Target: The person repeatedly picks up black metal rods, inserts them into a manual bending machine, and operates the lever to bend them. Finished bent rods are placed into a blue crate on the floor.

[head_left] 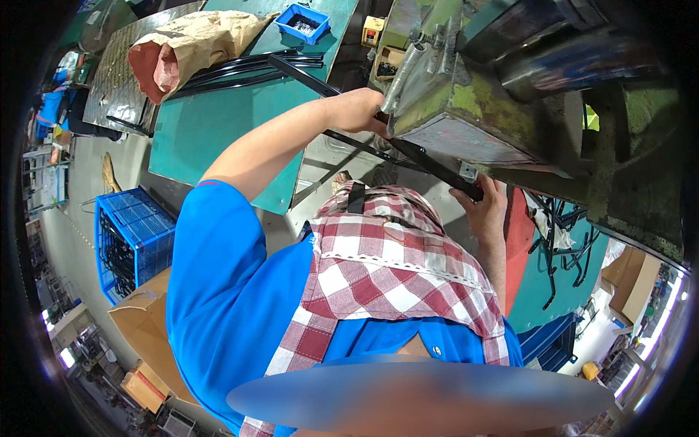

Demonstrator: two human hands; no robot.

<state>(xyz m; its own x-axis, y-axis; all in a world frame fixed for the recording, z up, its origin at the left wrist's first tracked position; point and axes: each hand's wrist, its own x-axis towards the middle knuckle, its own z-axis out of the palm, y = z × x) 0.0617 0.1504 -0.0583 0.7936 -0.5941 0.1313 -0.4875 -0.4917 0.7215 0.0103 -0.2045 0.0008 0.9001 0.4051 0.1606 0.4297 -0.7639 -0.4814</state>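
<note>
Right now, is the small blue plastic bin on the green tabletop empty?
Not empty: small shiny pieces lie inside the blue plastic bin. How deep they go, I can't tell.

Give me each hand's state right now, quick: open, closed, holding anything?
Left hand: closed on the black bar.
Right hand: closed, thumb and fingers holding the black bar near its end.

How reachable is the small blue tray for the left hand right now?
Probably not: the left hand is holding the black bar. If freed, its way looks open, though the blue tray sits toward the far end of the green table.
</note>
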